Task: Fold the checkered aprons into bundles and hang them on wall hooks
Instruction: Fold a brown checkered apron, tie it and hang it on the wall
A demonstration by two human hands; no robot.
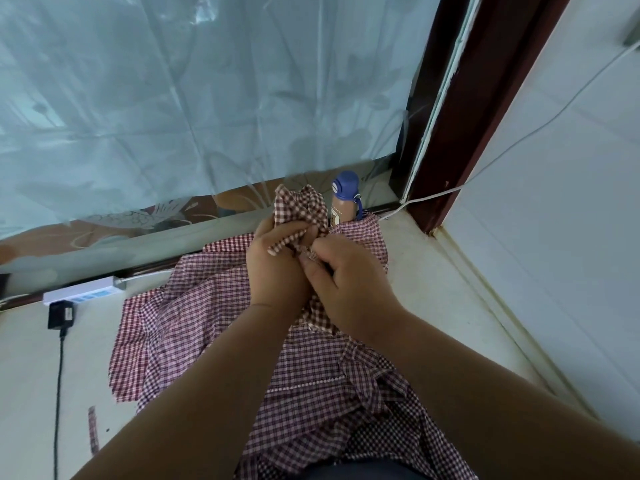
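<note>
A bunched red-and-white checkered apron bundle (300, 210) is held up above the ledge. My left hand (277, 268) grips its lower part from the left. My right hand (346, 285) is closed on the apron's thin strap just beside the left fingers. More checkered aprons (194, 327) lie spread and rumpled on the pale ledge (433, 292) under both arms, reaching down to the frame's bottom edge. No wall hook is in view.
A bottle with a blue cap (343, 199) stands behind the bundle by the window. A white power strip (85, 292) with a black plug and cable (59, 375) lies at left. A dark door frame (460, 133) and tiled wall (554, 237) rise at right.
</note>
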